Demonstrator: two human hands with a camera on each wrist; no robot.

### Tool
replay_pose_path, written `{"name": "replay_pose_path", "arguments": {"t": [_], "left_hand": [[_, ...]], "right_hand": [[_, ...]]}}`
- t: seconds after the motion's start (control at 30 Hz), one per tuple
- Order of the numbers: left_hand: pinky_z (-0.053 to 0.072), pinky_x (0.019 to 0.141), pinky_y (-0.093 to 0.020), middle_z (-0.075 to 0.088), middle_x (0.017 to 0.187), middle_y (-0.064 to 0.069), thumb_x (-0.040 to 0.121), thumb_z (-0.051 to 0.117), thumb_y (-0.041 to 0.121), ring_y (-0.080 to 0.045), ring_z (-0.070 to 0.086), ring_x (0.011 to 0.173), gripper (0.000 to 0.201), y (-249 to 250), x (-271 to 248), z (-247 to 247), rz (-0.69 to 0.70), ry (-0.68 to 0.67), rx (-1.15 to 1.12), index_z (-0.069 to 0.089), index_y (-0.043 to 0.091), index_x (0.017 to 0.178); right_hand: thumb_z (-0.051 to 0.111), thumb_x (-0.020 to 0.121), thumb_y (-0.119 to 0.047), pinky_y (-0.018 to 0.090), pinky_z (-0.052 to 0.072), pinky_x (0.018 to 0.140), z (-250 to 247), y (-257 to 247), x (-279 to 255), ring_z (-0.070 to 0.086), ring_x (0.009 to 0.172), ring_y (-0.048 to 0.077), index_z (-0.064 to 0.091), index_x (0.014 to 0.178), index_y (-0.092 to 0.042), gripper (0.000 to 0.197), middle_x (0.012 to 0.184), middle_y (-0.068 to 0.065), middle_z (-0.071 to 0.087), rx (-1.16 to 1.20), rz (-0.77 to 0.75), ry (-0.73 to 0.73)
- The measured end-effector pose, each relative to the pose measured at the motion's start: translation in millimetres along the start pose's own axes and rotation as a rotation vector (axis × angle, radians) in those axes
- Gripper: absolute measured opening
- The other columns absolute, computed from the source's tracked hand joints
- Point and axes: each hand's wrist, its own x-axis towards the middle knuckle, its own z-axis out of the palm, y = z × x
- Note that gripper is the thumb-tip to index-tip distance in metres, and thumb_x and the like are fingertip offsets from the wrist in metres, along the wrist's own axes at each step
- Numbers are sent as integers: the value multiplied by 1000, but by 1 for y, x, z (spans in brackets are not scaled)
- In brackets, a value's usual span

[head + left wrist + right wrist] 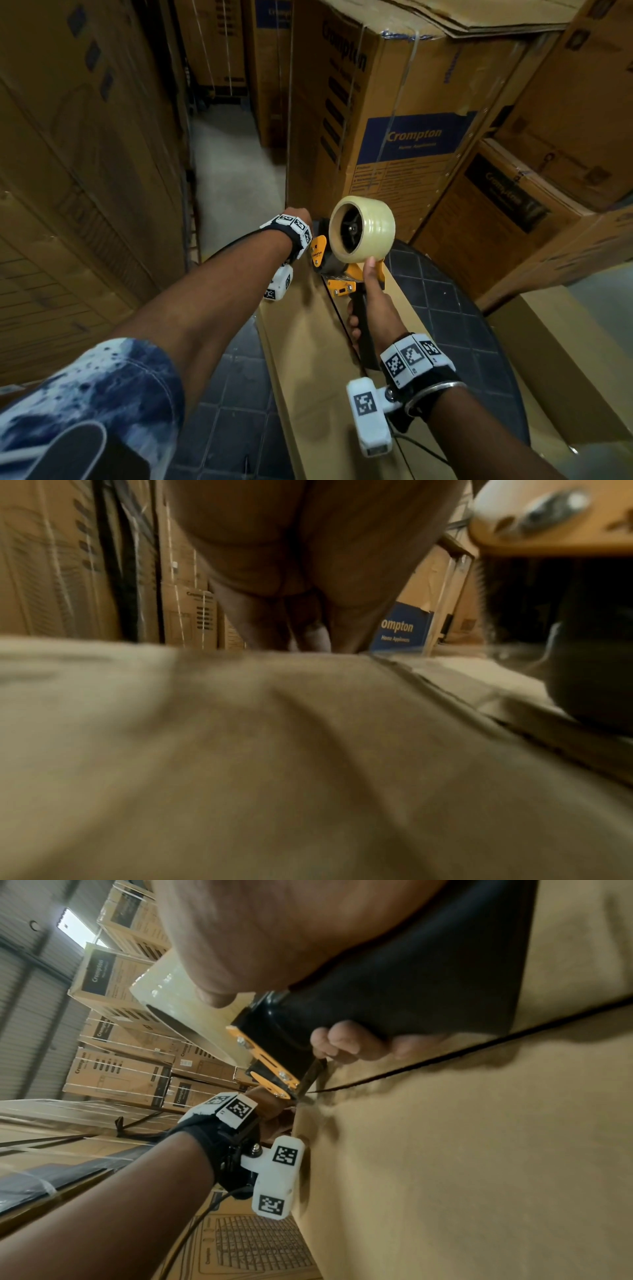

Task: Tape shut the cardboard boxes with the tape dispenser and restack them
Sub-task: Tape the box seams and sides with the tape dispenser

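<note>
Box: we've got a long cardboard box (pixel 308 342) lying flat in front of us, running from 6 o'clock up toward 12, its centre seam (pixel 445 1056) a dark line along the top.
Dispenser: the tape dispenser (pixel 346 270) sits on that seam near the far end of the box, its yellow frame down on the cardboard and the clear tape roll (pixel 361 233) standing above it.
Right hand: our right hand (pixel 368 318) has its grip clamped round the black handle, fingers curled under it, thumb stretched forward up to the frame just below the roll.
Left hand: our left hand (pixel 298 219) is at the far end of the box, at 10 o'clock from the roll, just beside the dispenser's nose. In the left wrist view the fingers point down past the box edge; whether they hold anything, we cannot tell.
Stacks: tall boxes (pixel 394 120) printed "Crompton" stand at 12 and 2 o'clock, and more cardboard rises at 9 o'clock.
Floor: dark tiled floor (pixel 442 284) shows on both sides of the box, and a pale strip runs off between the stacks at 11 o'clock.
</note>
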Motion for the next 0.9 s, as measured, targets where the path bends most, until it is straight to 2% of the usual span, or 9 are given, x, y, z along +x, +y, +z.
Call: {"name": "replay_pose_path", "arguments": {"t": [0.07, 0.13, 0.2, 0.3, 0.37, 0.47, 0.57, 0.7, 0.9], "left_hand": [[50, 75, -33, 69, 110, -11, 72, 77, 5, -33, 66, 103, 40, 0, -3, 0, 29, -22, 85, 66, 10, 110], [46, 71, -31, 68, 110, -12, 82, 71, 6, -33, 65, 103, 28, 0, -5, -4, 47, -19, 103, 66, 7, 109], [48, 68, -31, 71, 100, -11, 87, 65, 12, -33, 66, 85, 7, -2, -3, -9, 48, 11, 94, 69, 12, 93], [60, 65, -38, 70, 76, -5, 75, 70, 14, -29, 66, 64, 15, -13, 15, -2, 51, -56, 90, 60, 20, 66], [61, 68, -40, 67, 71, -2, 78, 69, 16, -25, 67, 65, 8, -15, 14, 4, 30, -93, 55, 63, 18, 72], [54, 72, -32, 63, 79, 3, 88, 64, 24, -22, 66, 78, 16, -18, 11, 11, 23, 6, -22, 62, 7, 86], [57, 73, -35, 68, 78, -6, 85, 70, 22, -28, 68, 76, 14, -16, 2, 11, 10, 51, -47, 62, 17, 75], [48, 69, -31, 64, 83, -9, 93, 61, 22, -30, 62, 78, 17, -12, -1, 13, -3, 129, -89, 59, 15, 77], [45, 67, -29, 64, 86, -11, 85, 75, 27, -29, 58, 75, 20, -3, -6, 13, -11, 124, -81, 63, 10, 87]], "right_hand": [[30, 62, -107, 25, 35, 47, 0, -1, 0, 40, 45, 17, 50, 57, -17, 92, 56, 3, 45, -1, -5, 1], [29, 65, -105, 25, 36, 46, -1, -1, 0, 41, 44, 16, 50, 59, -16, 92, 55, 3, 45, -22, -13, 5], [28, 63, -104, 25, 36, 46, -1, -2, 1, 41, 44, 16, 50, 61, -15, 92, 55, 4, 45, -35, -23, 15], [29, 64, -105, 26, 37, 48, -1, 0, 3, 42, 45, 15, 51, 62, -16, 92, 56, 3, 47, -50, -31, 29], [29, 64, -105, 27, 38, 50, 0, 1, 4, 43, 45, 15, 52, 63, -16, 92, 56, 3, 48, -59, -36, 29], [28, 64, -105, 30, 40, 54, -1, 1, 6, 45, 45, 15, 54, 68, -14, 95, 57, 4, 49, -95, -58, 29], [28, 64, -105, 28, 40, 52, -2, 0, 4, 45, 45, 15, 54, 69, -14, 94, 55, 3, 48, -98, -61, 43], [27, 57, -106, 29, 40, 52, -1, 2, 1, 45, 45, 15, 55, 73, -13, 99, 55, 3, 49, -122, -60, 53], [25, 60, -105, 25, 38, 48, -17, 20, -14, 43, 45, 14, 69, 110, 8, 131, 55, 2, 47, -130, -13, 59]]}}
